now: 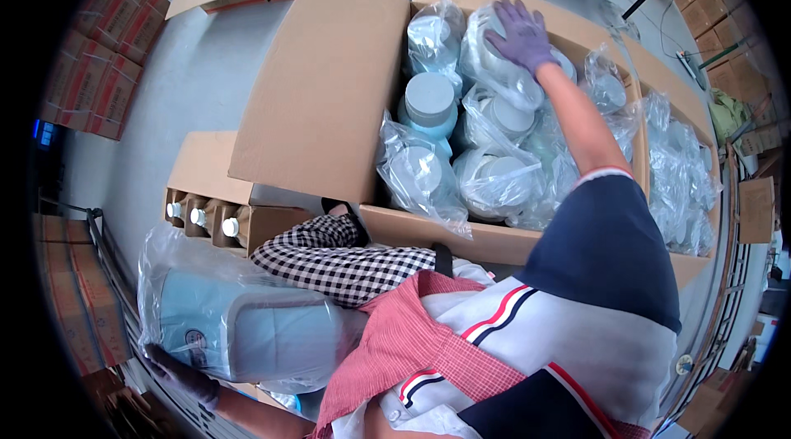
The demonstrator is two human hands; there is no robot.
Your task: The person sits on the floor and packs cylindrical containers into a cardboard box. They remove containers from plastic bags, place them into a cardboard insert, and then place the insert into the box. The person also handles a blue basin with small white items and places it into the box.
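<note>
My right hand (523, 37), in a purple glove, reaches into a large cardboard box (461, 245) with fingers spread over a bagged jug (492, 60). Around it stand several similar jugs in clear plastic bags; one pale blue jug (429, 103) with a grey lid shows out of its bag. At lower left, my left hand (177, 375), in a dark glove, holds the end of a light blue plastic container (194, 315) wrapped in clear plastic. The container lies on its side against my body. Part of this hand's grip is hidden behind the container.
The big box's flap (321, 84) spreads open to the left. Beside it is a smaller carton (210, 159) with several white-capped bottles. Another box (700, 183) of bagged items adjoins on the right. Stacked cartons (103, 51) stand far left. Black-and-white checked cloth (346, 270) crosses below the big box.
</note>
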